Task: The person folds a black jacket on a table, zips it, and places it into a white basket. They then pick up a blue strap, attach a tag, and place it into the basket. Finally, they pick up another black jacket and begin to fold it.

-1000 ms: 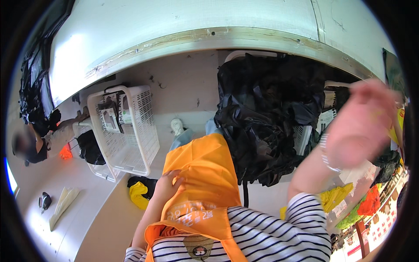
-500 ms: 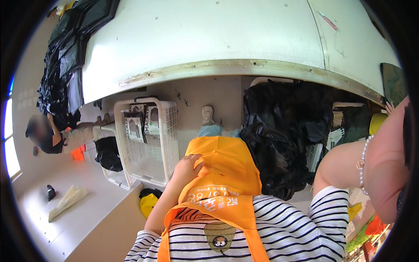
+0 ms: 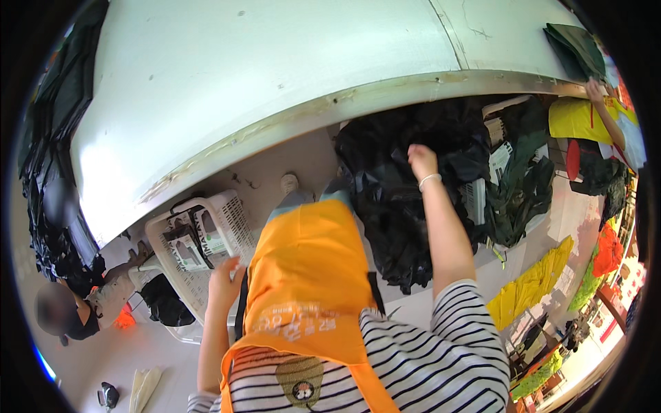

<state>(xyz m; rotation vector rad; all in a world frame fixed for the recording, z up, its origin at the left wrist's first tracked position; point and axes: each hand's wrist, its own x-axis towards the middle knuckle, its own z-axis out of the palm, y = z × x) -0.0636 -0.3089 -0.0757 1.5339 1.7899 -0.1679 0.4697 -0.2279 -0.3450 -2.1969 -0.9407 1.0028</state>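
Observation:
My right hand [image 3: 422, 162], with a pearl bracelet at the wrist, reaches over a large heap of black, slightly glossy material [image 3: 396, 234] to the right of my legs. Its fingers are curled in; whatever they may hold cannot be made out. My left hand [image 3: 224, 282] hangs beside my orange apron [image 3: 306, 248] with fingers apart and nothing in it. Nearest to that hand is a white plastic basket [image 3: 237, 206] holding flat packages [image 3: 196, 241] with dark printed pictures.
A long white table [image 3: 227, 89] spans the front. Dark folded sheets [image 3: 578, 51] lie at its right end, near another person's arm [image 3: 606, 113]. Stacked black sheets [image 3: 58, 131] hang at left beside a second person [image 3: 82, 313]. Yellow fabric [image 3: 533, 282] lies on the floor.
My view has turned and shifted rightward. My right arm, raised at the far right before, now extends over the black heap. My left hand has come off the apron to its side.

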